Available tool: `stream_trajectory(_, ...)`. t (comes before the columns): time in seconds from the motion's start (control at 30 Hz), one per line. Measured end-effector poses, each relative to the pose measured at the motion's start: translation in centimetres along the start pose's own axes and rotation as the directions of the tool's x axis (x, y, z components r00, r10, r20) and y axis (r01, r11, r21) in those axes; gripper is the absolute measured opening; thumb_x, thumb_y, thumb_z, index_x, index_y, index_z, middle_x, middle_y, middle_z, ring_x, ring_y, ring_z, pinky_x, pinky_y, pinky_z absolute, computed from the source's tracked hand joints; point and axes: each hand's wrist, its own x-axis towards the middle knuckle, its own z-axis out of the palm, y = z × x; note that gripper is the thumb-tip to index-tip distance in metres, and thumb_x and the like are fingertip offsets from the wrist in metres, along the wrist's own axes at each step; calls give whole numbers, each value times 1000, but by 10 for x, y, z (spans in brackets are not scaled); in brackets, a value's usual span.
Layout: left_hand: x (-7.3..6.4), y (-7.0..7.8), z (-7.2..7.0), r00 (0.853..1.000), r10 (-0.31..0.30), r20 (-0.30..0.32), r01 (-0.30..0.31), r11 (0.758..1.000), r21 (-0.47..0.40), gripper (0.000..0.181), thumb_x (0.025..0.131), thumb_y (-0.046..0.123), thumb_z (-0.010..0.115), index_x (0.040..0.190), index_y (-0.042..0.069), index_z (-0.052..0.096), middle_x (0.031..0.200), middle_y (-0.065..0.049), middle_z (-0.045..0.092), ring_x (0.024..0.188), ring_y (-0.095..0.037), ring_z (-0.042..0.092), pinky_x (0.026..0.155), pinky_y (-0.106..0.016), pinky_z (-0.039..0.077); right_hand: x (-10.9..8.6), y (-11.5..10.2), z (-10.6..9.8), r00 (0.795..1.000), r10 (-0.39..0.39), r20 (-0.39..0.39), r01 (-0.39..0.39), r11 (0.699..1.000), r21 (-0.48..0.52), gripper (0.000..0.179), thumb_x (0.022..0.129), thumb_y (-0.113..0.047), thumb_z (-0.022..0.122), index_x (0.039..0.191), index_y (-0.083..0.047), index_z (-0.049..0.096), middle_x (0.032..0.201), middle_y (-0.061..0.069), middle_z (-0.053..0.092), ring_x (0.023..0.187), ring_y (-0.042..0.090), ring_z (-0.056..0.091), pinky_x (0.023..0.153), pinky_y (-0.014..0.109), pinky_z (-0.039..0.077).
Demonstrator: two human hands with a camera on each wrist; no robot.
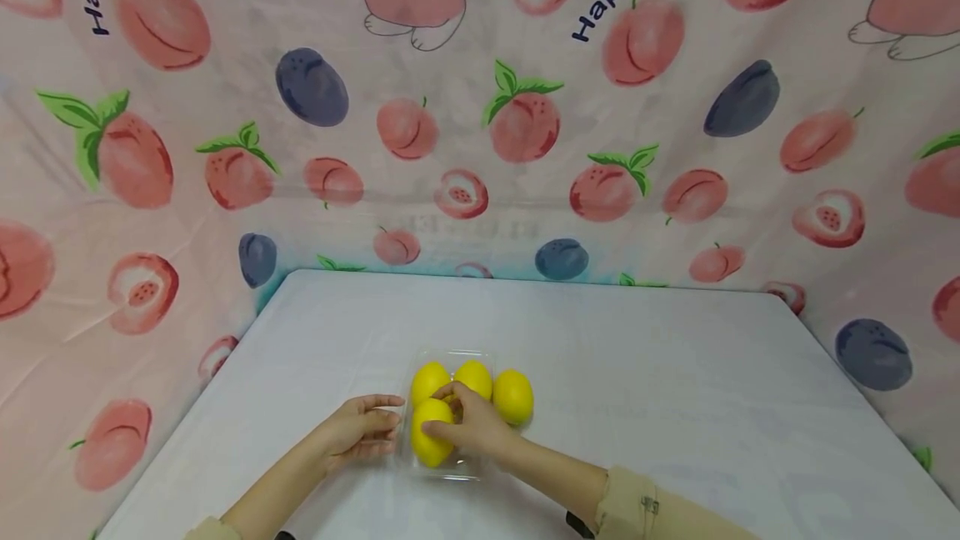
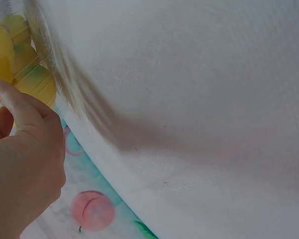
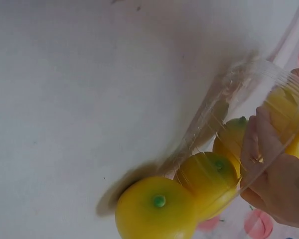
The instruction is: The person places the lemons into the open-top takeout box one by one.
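A clear plastic box sits on the table with yellow lemons inside. Two lemons, one at back left and one at back right, lie in its far half. At the front left, my right hand holds another lemon between thumb and fingers, inside the box walls. In the right wrist view, the clear wall passes in front of that hand. My left hand is just beside the box's left wall, fingers loosely extended and holding nothing. One more lemon stands outside, against the right side.
A white table spreads around the box on all sides. Behind it and to both sides hangs a pink cloth printed with peaches and plums.
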Motion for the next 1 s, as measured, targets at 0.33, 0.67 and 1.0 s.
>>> stream_trajectory(0.33,-2,-2,0,1000,-8,-21,8,1000,2,48,92,10,58,133,-6,40,87,1,57,75,-7,58,72,-22,59,-1,0,3,998,-67,21,68,995,-72,45,85,-25,69,120,-6,50,83,4,46,71,13,43,59,19,37)
stream_trajectory(0.67,-2,-3,-1,1000,-6,1,6,1000,-16,47,92,8,57,133,-6,40,87,1,56,77,-8,57,72,-22,58,-4,0,-2,960,-190,204,227,958,-176,59,79,-9,74,133,-8,50,127,10,55,89,13,58,75,15,52)
stream_trajectory(1.0,-3,1,0,1000,1,16,0,1000,-10,46,92,8,57,133,-7,40,89,1,55,77,-8,57,73,-21,58,-6,4,3,962,-214,170,263,895,-362,54,78,-10,75,127,-14,54,106,3,57,75,4,46,65,10,43)
